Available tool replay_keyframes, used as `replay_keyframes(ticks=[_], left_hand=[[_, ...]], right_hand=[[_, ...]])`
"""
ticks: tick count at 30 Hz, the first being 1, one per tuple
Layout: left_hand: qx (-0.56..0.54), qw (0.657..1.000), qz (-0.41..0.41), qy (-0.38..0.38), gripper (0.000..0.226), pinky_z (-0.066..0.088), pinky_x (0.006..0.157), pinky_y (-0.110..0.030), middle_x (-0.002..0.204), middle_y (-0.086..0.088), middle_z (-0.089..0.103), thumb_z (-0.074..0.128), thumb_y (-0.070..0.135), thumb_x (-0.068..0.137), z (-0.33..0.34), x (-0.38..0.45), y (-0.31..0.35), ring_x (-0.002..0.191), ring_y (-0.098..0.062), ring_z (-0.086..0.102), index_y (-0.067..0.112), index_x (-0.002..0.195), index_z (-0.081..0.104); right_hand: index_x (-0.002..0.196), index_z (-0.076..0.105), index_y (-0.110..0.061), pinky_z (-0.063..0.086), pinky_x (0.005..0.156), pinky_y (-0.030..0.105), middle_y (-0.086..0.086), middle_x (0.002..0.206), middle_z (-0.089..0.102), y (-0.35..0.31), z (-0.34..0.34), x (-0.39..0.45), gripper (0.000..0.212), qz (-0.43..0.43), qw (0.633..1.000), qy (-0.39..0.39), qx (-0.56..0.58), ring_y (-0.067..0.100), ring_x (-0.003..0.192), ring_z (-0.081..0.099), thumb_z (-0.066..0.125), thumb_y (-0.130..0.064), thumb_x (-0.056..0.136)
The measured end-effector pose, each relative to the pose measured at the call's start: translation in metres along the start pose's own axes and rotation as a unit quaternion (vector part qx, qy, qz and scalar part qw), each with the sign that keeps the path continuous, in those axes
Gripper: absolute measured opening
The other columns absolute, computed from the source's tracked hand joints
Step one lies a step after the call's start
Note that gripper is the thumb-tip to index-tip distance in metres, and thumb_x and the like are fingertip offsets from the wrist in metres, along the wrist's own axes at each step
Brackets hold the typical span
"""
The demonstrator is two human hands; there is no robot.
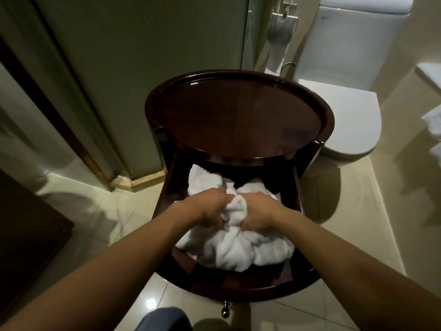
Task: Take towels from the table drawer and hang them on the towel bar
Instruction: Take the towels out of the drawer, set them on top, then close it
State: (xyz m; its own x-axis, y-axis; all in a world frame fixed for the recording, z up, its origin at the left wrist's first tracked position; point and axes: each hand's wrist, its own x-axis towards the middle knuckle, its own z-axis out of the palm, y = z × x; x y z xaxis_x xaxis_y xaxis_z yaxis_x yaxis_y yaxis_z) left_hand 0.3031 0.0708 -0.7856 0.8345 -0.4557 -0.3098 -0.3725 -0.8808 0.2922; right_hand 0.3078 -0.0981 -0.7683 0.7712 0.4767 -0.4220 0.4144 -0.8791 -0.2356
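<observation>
A round dark wooden table (238,120) stands in front of me with its drawer (238,286) pulled out toward me. White towels (233,249) lie bunched up inside the drawer. My left hand (205,209) and my right hand (257,211) are side by side in the drawer, both closed on a fold of the white towel between them. A further towel (205,180) shows at the back of the drawer under the tabletop. No towel bar can be made out.
A white toilet (348,125) stands right behind the table at the right. A glass shower door with a gold frame (102,115) runs along the left. A dark cabinet (28,235) is at the far left. White cloth (433,130) hangs at the right edge.
</observation>
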Motion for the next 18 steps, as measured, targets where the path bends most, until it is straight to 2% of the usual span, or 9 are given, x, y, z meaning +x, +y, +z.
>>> replay_keyframes(ticks=[2, 4, 7, 9, 11, 15, 18], left_hand=[[0.008, 1.000, -0.005, -0.007, 0.050, 0.048, 0.083, -0.035, 0.112, -0.007, 0.055, 0.080, 0.035, 0.068, -0.022, -0.010, 0.012, 0.103, -0.027, 0.055, 0.019, 0.110, 0.058], [0.004, 1.000, -0.011, -0.019, 0.054, 0.050, 0.085, -0.040, 0.111, -0.004, 0.053, 0.077, 0.041, 0.063, -0.050, -0.021, 0.021, 0.103, -0.025, 0.051, 0.024, 0.110, 0.055], [-0.016, 0.999, -0.014, -0.032, 0.060, 0.053, 0.082, -0.046, 0.112, -0.002, 0.053, 0.069, 0.051, 0.057, -0.103, -0.033, 0.037, 0.102, -0.025, 0.055, 0.031, 0.111, 0.051], [-0.015, 0.999, -0.014, -0.033, 0.066, 0.054, 0.084, -0.047, 0.115, -0.002, 0.056, 0.065, 0.054, 0.056, -0.148, -0.042, 0.050, 0.104, -0.025, 0.056, 0.028, 0.116, 0.053], [-0.014, 0.999, -0.019, -0.024, 0.065, 0.053, 0.084, -0.047, 0.116, -0.002, 0.057, 0.067, 0.052, 0.060, -0.201, -0.050, 0.064, 0.104, -0.024, 0.056, 0.025, 0.117, 0.054], [0.000, 0.999, -0.042, 0.012, 0.057, 0.050, 0.090, -0.049, 0.130, 0.004, 0.051, 0.071, 0.043, 0.076, -0.298, -0.049, 0.081, 0.118, -0.020, 0.049, 0.029, 0.127, 0.050], [0.027, 0.997, -0.048, 0.050, 0.052, 0.046, 0.091, -0.048, 0.129, 0.002, 0.050, 0.068, 0.035, 0.081, -0.348, -0.031, 0.078, 0.116, -0.022, 0.047, 0.026, 0.128, 0.049]], right_hand=[[0.104, 0.052, -0.036, 0.055, 0.076, 0.038, -0.002, 0.099, 0.068, -0.005, -0.022, -0.013, 0.043, 0.001, 0.999, -0.027, 0.026, 0.027, 0.091, 0.065, 0.067, -0.052, 0.067], [0.117, 0.055, -0.030, 0.048, 0.077, 0.034, 0.002, 0.110, 0.069, -0.011, -0.053, -0.029, 0.049, -0.009, 0.999, -0.038, 0.023, 0.030, 0.101, 0.065, 0.071, -0.045, 0.073], [0.111, 0.055, -0.026, 0.047, 0.072, 0.034, 0.001, 0.108, 0.069, -0.024, -0.113, -0.055, 0.045, -0.005, 0.999, -0.037, 0.030, 0.028, 0.100, 0.065, 0.073, -0.039, 0.073], [0.103, 0.054, -0.027, 0.051, 0.073, 0.035, 0.000, 0.103, 0.070, -0.030, -0.159, -0.071, 0.037, -0.010, 0.998, -0.052, 0.041, 0.026, 0.095, 0.066, 0.073, -0.041, 0.074], [0.104, 0.057, -0.026, 0.051, 0.073, 0.035, -0.001, 0.100, 0.071, -0.033, -0.207, -0.081, 0.036, -0.013, 0.997, -0.053, 0.045, 0.024, 0.091, 0.067, 0.070, -0.046, 0.077], [0.115, 0.057, -0.036, 0.055, 0.082, 0.041, -0.008, 0.103, 0.068, -0.028, -0.296, -0.083, 0.049, -0.003, 0.999, 0.012, 0.037, 0.019, 0.090, 0.066, 0.058, -0.064, 0.074], [0.118, 0.052, -0.038, 0.049, 0.079, 0.038, -0.007, 0.102, 0.063, -0.021, -0.346, -0.072, 0.044, -0.021, 0.996, 0.088, -0.004, 0.021, 0.093, 0.064, 0.054, -0.057, 0.079]])
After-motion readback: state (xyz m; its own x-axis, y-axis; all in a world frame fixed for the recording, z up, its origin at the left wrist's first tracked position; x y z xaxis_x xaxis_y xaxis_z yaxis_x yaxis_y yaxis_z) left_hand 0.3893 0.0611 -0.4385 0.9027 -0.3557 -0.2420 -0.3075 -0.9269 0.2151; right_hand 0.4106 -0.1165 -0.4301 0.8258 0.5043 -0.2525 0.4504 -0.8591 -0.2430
